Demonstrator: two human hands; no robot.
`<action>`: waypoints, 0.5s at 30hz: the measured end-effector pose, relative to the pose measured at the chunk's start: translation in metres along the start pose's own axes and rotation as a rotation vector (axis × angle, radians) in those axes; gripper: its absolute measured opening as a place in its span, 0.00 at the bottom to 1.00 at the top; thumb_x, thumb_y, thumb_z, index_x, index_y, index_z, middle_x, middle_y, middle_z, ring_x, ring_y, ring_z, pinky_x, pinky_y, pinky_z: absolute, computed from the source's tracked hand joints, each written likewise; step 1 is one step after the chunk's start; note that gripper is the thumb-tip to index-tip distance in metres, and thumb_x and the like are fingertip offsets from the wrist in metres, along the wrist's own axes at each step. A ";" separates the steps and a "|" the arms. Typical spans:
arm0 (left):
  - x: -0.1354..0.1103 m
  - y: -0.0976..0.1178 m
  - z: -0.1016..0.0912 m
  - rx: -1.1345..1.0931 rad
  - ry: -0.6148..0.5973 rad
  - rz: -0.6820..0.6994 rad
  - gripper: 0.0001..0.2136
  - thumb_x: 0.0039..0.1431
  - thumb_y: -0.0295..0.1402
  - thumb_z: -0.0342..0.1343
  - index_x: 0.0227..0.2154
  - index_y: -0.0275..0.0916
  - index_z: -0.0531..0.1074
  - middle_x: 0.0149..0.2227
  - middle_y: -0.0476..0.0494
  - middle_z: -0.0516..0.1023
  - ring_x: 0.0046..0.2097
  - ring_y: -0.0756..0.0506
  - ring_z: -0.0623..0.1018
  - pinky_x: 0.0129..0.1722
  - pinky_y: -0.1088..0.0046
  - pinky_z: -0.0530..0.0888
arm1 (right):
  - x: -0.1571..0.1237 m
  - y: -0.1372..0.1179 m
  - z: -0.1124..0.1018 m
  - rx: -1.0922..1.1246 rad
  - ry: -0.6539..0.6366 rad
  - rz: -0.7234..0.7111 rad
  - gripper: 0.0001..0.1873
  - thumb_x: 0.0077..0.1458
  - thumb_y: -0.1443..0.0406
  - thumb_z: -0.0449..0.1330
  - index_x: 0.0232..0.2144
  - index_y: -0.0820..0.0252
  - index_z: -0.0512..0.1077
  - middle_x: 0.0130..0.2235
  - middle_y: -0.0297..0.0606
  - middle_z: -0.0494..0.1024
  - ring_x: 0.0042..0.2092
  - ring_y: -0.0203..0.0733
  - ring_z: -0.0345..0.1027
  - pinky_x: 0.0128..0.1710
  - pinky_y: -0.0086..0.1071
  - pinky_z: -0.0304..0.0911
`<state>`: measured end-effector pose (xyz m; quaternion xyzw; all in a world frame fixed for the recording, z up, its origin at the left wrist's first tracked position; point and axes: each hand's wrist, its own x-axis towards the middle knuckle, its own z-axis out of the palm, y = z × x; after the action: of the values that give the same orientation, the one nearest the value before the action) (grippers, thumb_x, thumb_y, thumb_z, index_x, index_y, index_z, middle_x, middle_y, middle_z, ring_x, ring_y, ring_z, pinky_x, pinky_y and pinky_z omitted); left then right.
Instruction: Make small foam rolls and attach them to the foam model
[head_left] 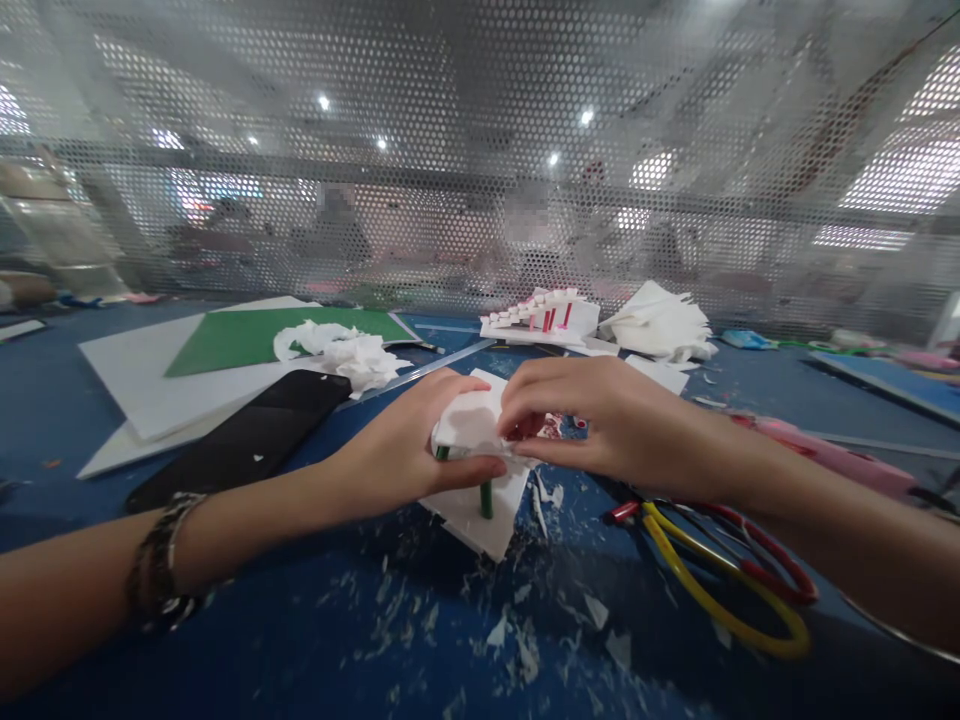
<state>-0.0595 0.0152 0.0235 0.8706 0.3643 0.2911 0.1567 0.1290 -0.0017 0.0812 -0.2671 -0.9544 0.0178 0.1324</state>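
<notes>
A small white model (pixel 466 425) stands on a white base board (pixel 484 535), its flat top held up by green posts (pixel 487 500). My left hand (pixel 420 440) is closed around the model's left side, thumb along the front edge and fingers behind. At the right edge of the top, my right hand (pixel 577 410) is closed in a pinch. Whatever lies between those fingertips, if anything, is too small and hidden to name. White scraps (pixel 551 492) lie just right of the base board.
Scissors with yellow and red handles (pixel 675 560) lie to the right, by a pink tool (pixel 832 455). At left are a black phone (pixel 247 430), green sheet (pixel 225 340) and crumpled tissue (pixel 360 360). Behind stand a stair model (pixel 547 315), tissues (pixel 660 320) and a perforated screen (pixel 465 120).
</notes>
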 end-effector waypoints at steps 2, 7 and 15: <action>0.000 0.000 -0.001 -0.001 -0.001 0.013 0.24 0.48 0.46 0.54 0.46 0.39 0.61 0.42 0.42 0.67 0.43 0.41 0.68 0.41 0.64 0.66 | 0.000 0.000 0.002 -0.011 0.009 -0.015 0.04 0.50 0.70 0.55 0.29 0.64 0.70 0.32 0.37 0.71 0.32 0.31 0.63 0.31 0.24 0.58; 0.000 0.000 0.000 -0.003 0.007 0.025 0.23 0.48 0.46 0.54 0.45 0.39 0.61 0.41 0.43 0.67 0.43 0.42 0.68 0.41 0.65 0.66 | 0.000 -0.001 0.006 -0.026 0.041 -0.045 0.04 0.50 0.71 0.53 0.27 0.63 0.68 0.32 0.37 0.71 0.31 0.31 0.62 0.30 0.24 0.57; 0.000 -0.001 0.002 -0.013 0.031 0.044 0.23 0.48 0.45 0.55 0.44 0.40 0.61 0.42 0.43 0.67 0.44 0.42 0.67 0.43 0.64 0.66 | 0.000 0.000 0.001 0.105 0.014 0.045 0.05 0.47 0.71 0.55 0.29 0.63 0.69 0.32 0.36 0.71 0.31 0.30 0.63 0.32 0.25 0.59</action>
<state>-0.0585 0.0159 0.0220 0.8729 0.3454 0.3101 0.1502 0.1284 -0.0015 0.0799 -0.2814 -0.9449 0.0688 0.1526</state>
